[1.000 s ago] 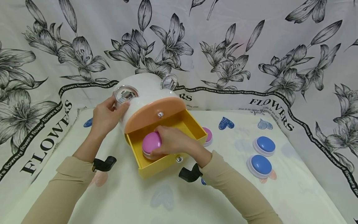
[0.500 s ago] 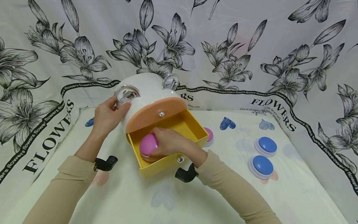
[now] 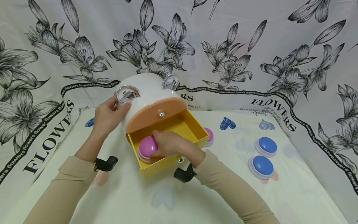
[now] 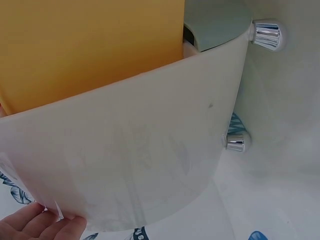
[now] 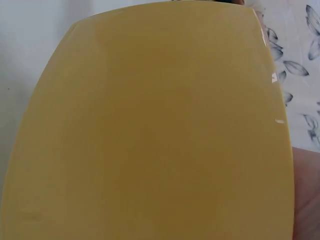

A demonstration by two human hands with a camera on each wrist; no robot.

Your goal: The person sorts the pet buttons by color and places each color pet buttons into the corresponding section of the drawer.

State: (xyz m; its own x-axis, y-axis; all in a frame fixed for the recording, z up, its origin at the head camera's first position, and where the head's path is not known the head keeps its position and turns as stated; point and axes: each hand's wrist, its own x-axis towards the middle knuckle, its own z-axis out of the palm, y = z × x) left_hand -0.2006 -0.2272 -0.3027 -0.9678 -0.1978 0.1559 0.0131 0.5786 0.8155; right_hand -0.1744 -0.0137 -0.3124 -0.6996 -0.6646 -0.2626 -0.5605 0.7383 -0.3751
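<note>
- Gripping the pink button (image 3: 147,145) with the right hand (image 3: 169,143), thumb and fingers spread around its three-o'clock side, about as wide as the button itself.
- Finding that button inside the yellow drawer (image 3: 185,123), over at the nine-o'clock end, dome up; hard to tell whether flat on the floor.
- Holding the white chest (image 3: 148,82) at its nine-o'clock side with the left hand (image 3: 107,117), thumb just below a silver-rimmed disc (image 3: 128,94), fingers hooked round the edge.
- Seeing the drawer pulled out toward five o'clock, beneath an orange panel (image 3: 146,117).
- Spotting another pink button (image 3: 209,136) at three o'clock, just beside the drawer, partly hidden by it.
- Looking farther, between three and four o'clock: one blue button (image 3: 267,144) just beside a second blue button (image 3: 263,165), both on the pale cloth (image 3: 221,196).
</note>
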